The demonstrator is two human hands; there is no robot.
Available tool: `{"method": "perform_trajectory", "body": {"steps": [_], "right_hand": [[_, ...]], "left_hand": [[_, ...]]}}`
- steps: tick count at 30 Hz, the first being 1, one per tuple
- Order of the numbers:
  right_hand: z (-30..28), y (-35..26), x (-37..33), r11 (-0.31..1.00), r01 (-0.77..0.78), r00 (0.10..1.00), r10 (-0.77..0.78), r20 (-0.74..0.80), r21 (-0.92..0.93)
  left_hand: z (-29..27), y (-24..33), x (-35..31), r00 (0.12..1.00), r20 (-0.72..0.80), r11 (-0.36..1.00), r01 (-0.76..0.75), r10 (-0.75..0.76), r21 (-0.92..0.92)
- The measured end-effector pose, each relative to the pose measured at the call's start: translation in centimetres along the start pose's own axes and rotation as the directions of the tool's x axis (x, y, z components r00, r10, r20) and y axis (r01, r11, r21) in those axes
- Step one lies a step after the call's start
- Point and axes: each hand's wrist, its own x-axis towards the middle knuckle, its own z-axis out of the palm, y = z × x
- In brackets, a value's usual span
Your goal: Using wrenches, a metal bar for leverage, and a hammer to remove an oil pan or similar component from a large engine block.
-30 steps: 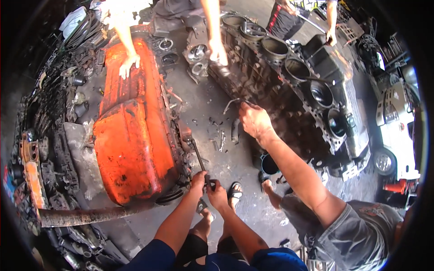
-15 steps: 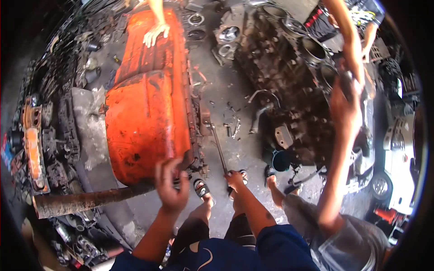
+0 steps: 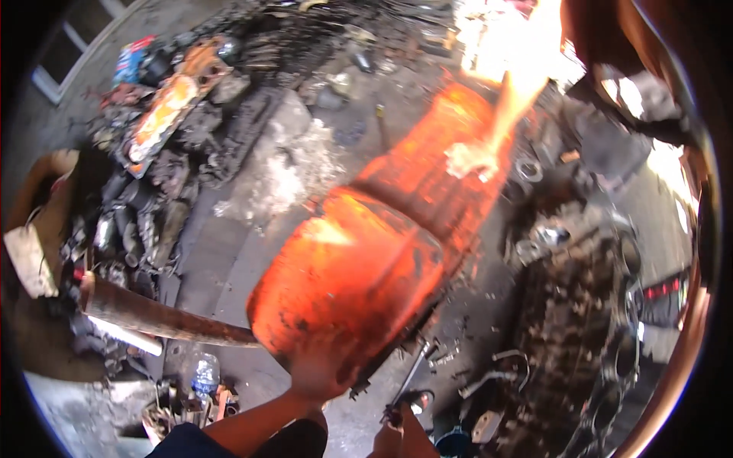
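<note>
A large orange oil pan [image 3: 336,282], scuffed and dirty, lies slanted on the floor in front of me. My left hand [image 3: 324,366] is on its near end, fingers apart and somewhat blurred, holding nothing. Down at the lower edge, my right hand [image 3: 390,437] is closed round the near end of a long, thin metal bar [image 3: 412,374]. The bar's far end is on or just above the floor, beside the pan's right edge; I cannot tell whether it touches anything. Another person's hand [image 3: 472,160] rests on the far part of the pan.
A dark engine block [image 3: 565,328] with large round openings stands to the right. Left of the pan lie a brown pipe [image 3: 160,317], an orange-and-white metal part [image 3: 164,114] and heaps of greasy parts. A plastic bottle [image 3: 205,375] stands near left.
My view has swung to the left, so pan and engine block appear further right and tilted. My left hand, raised before, is now on the pan. The right hand still grips the bar.
</note>
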Motion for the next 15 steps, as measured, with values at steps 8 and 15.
{"method": "perform_trajectory", "body": {"steps": [8, 15], "right_hand": [[7.9, -1.2, -8.6, 0.897, 0.334, 0.925, -0.371, -0.085, -0.290], [8.8, 1.8, -11.3, 0.666, 0.666, 0.657, -0.737, -0.159, -0.336]], "left_hand": [[0.4, 0.7, 0.1, 0.999, -0.013, 0.972, -0.054, 0.053, -0.228], [0.1, -0.6, -0.5, 1.000, -0.021, 0.959, -0.017, 0.011, -0.281]]}}
